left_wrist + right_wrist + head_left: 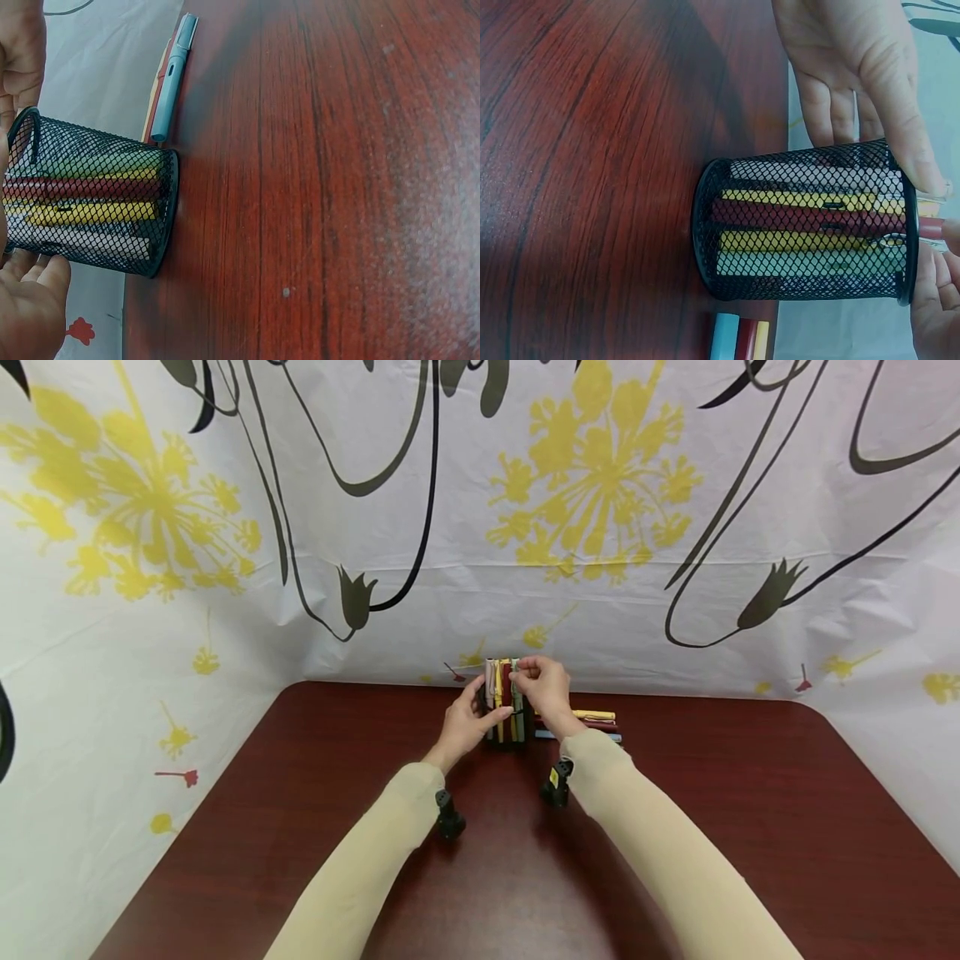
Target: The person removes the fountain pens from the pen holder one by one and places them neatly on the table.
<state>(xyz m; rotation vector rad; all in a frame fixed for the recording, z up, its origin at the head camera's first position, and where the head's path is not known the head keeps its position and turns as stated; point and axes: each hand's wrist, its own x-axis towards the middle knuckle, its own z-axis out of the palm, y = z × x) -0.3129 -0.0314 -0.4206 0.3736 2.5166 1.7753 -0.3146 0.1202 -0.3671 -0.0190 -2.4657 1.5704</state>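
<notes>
You are working at one mesh cup (507,727) standing upright near the far edge of the table (675,860); your left hand (467,720) is wrapping its fingers round the cup's left side, thumb lying across the front near the rim, so it is grasping the cup; your right hand (546,687) is pinching the top of one pen (517,689) among those standing in the cup; in the right wrist view I am counting five pens (810,232) inside: one pale, two yellow, one red, one green; more pens are lying flat just right of the cup: one yellow (594,715), one red (597,724), one blue (172,75), close together; whether a fourth is lying among them I cannot tell.
</notes>
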